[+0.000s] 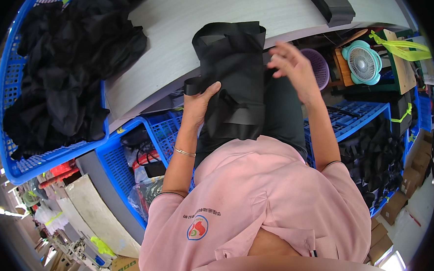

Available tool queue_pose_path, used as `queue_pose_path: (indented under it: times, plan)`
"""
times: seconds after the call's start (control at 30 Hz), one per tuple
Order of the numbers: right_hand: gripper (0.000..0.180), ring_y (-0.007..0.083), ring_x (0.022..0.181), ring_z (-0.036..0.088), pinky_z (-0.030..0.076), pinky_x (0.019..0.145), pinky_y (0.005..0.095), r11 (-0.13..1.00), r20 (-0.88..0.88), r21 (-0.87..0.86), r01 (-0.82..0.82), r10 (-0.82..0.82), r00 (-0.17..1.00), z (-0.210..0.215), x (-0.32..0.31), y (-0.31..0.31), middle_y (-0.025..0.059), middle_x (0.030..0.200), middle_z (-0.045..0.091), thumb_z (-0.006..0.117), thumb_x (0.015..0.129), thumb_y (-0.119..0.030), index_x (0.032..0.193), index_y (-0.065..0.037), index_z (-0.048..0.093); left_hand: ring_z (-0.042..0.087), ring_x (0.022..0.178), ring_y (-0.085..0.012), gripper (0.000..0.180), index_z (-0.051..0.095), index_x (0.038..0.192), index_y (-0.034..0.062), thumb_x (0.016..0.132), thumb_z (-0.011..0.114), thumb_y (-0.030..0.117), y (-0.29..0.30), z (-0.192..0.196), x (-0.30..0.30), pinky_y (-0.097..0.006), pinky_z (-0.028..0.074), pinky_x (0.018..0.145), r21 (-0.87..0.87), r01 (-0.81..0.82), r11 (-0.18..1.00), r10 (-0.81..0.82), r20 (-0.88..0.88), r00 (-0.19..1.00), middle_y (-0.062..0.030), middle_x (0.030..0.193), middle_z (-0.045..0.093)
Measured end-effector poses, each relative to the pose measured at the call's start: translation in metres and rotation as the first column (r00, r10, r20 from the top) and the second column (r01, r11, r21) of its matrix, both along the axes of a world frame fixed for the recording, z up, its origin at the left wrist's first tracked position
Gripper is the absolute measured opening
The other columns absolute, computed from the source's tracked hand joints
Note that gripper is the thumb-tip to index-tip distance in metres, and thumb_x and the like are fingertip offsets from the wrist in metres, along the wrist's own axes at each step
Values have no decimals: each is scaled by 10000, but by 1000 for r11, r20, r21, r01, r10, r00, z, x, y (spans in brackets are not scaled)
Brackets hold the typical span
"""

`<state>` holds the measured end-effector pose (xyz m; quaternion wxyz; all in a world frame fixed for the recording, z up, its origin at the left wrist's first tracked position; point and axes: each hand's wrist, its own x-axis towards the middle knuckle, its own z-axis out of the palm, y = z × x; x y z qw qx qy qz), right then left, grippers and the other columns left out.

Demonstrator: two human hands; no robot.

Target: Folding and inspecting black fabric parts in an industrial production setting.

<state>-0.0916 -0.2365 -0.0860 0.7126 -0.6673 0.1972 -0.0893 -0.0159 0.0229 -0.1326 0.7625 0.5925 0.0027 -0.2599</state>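
A folded black fabric piece (237,70) hangs over my lap at the table's near edge, with a loop at its far end and loose folds toward my waist. My left hand (199,102) is closed on its left side, thumb on top, with a black strip curling out beside the thumb. Just right of the fabric, my right hand (292,66) is raised with its fingers apart and slightly blurred. Nothing shows in its grip.
On the left, a blue basket (53,168) overflows with black fabric (73,69). A black stack (331,9) lies on the pale table (168,30). To the right are a purple basket (316,67), a turquoise fan (363,63) and a blue crate with black pieces (373,158).
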Motion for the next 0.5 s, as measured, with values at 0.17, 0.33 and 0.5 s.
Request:
queue_pose_path:
  times: [0.17,0.33,0.5]
  plan:
    - [331,127,886,666,548,755,289,978,-179,178,-109,141,974,-36,-8,4,49,1013,700,734,889,-199,1152,-7,678,634,859,-102,244,696,1053,26,830,788,62,6,1,-6,-250,515,780,24,221,975,-221,10,975,-2,972,689]
    - [257,138,875,692,569,831,311,680,84,724,-115,78,993,-13,-3,39,62,995,719,749,854,-109,1082,-7,691,645,897,-114,266,674,1097,35,849,765,67,-2,-12,-16,-270,529,828,-160,133,978,-167,-217,962,-8,991,690]
    - [302,125,835,679,567,751,270,933,7,356,-55,57,998,0,33,27,77,954,715,777,835,-143,1068,19,675,661,932,-126,224,679,1095,31,876,721,44,-11,-14,-24,-296,532,868,-317,143,938,-235,-276,932,-26,1018,701]
